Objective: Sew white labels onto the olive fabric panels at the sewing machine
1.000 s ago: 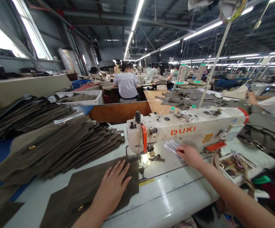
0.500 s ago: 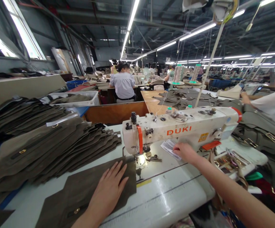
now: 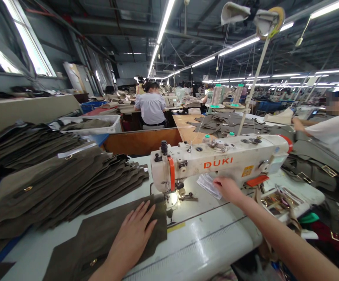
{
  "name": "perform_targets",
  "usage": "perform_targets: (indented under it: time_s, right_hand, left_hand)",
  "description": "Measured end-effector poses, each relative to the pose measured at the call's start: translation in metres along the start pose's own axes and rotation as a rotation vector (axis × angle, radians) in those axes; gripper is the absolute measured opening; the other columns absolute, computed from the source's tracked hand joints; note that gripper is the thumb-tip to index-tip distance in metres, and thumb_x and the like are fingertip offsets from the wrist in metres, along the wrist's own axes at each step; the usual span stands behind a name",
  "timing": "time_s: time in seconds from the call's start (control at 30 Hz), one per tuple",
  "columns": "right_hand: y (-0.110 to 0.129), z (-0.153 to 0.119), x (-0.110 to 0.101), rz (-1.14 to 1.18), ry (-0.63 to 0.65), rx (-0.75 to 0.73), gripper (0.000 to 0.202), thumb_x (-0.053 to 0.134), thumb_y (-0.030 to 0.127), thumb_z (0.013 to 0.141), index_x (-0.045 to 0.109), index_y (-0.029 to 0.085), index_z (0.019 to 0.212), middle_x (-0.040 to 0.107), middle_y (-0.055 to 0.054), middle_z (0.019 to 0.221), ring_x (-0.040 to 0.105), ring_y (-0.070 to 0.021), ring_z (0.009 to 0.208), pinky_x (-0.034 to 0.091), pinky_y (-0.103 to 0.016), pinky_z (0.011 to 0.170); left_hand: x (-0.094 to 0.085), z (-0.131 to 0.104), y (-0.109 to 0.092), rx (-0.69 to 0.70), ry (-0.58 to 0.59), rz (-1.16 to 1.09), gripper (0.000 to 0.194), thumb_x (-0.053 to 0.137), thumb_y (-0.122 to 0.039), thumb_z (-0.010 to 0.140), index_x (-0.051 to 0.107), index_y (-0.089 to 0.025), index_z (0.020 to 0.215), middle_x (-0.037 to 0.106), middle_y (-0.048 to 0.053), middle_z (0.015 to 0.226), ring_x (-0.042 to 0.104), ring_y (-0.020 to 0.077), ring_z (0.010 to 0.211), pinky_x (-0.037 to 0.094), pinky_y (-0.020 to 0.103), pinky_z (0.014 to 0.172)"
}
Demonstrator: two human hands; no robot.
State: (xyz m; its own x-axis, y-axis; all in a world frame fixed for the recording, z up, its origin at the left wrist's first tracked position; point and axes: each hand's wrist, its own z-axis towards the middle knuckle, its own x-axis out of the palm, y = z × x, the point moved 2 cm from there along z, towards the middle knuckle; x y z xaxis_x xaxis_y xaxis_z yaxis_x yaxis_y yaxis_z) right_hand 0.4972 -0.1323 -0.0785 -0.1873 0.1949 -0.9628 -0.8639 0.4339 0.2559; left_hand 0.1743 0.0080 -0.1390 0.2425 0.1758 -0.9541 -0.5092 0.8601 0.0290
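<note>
My left hand point(image 3: 137, 230) lies flat, fingers spread, on a dark olive fabric panel point(image 3: 90, 226) with a small gold fitting. The panel's right edge reaches the lit needle area of a white DUKI sewing machine point(image 3: 193, 164). Under the machine's arm, my right hand point(image 3: 229, 189) has its fingers closed at the right edge of some white printed labels point(image 3: 207, 183) on the machine bed. The fingertips are partly hidden, and how many labels they grip cannot be made out.
A fanned stack of olive panels point(image 3: 99, 183) lies left of the machine. A tray of small tools and metal rings point(image 3: 281, 201) sits at the right. Thread cones point(image 3: 216, 96) stand behind. A co-worker point(image 3: 333, 125) is at the far right, another person point(image 3: 150, 105) ahead.
The view has shifted slightly. My right hand stays at the labels, which look a little more spread and turned. My left hand remains on the panel.
</note>
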Motion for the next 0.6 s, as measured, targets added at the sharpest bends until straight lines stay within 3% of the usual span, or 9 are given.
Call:
perform_targets:
  time_s: [0.13, 0.27, 0.37, 0.47, 0.6]
  right_hand:
    - [0.003, -0.004, -0.009, 0.077, -0.03, -0.013, 0.023, 0.046, 0.014, 0.085, 0.068, 0.017, 0.08, 0.071, -0.007, 0.084, 0.065, -0.0199, 0.079, 0.043, -0.025, 0.069]
    - [0.021, -0.02, -0.02, 0.17, -0.025, -0.089, 0.021, 0.046, 0.016, 0.086, 0.066, 0.018, 0.08, 0.069, -0.004, 0.081, 0.063, -0.0184, 0.074, 0.044, -0.025, 0.066]
    - [0.054, -0.04, -0.015, 0.238, 0.02, -0.218, 0.018, 0.049, 0.016, 0.086, 0.065, 0.02, 0.079, 0.067, -0.001, 0.078, 0.061, -0.0164, 0.072, 0.044, -0.024, 0.067]
    - [0.101, -0.062, 0.001, 0.311, 0.078, -0.445, 0.016, 0.053, 0.013, 0.086, 0.065, 0.02, 0.078, 0.066, -0.002, 0.081, 0.061, -0.0166, 0.078, 0.044, -0.024, 0.072]
    - [0.145, -0.075, 0.025, 0.382, 0.111, -0.521, 0.015, 0.054, 0.011, 0.088, 0.066, 0.019, 0.087, 0.066, -0.003, 0.087, 0.061, -0.0166, 0.085, 0.046, -0.025, 0.078]
  left_hand:
    - [-0.001, -0.002, 0.002, -0.031, -0.081, -0.05, 0.044, 0.036, -0.035, 0.096, 0.058, -0.018, 0.13, 0.054, 0.011, 0.138, 0.05, 0.0273, 0.128, 0.042, 0.046, 0.103]
    - [-0.02, -0.012, -0.012, 0.015, -0.25, -0.097, 0.041, 0.036, -0.033, 0.098, 0.053, -0.02, 0.133, 0.055, 0.009, 0.138, 0.049, 0.0241, 0.128, 0.042, 0.044, 0.104]
    - [-0.041, -0.016, -0.041, 0.149, -0.306, -0.088, 0.045, 0.039, -0.026, 0.097, 0.041, -0.019, 0.141, 0.052, 0.01, 0.141, 0.047, 0.023, 0.13, 0.039, 0.042, 0.106]
    - [-0.053, -0.013, -0.066, 0.244, -0.313, -0.072, 0.049, 0.037, -0.019, 0.097, 0.032, -0.013, 0.145, 0.055, 0.014, 0.137, 0.049, 0.0234, 0.128, 0.038, 0.043, 0.106]
    - [-0.053, -0.015, -0.066, 0.262, -0.309, -0.181, 0.045, 0.029, -0.011, 0.098, 0.034, -0.011, 0.143, 0.071, 0.008, 0.105, 0.067, 0.0168, 0.097, 0.046, 0.037, 0.099]
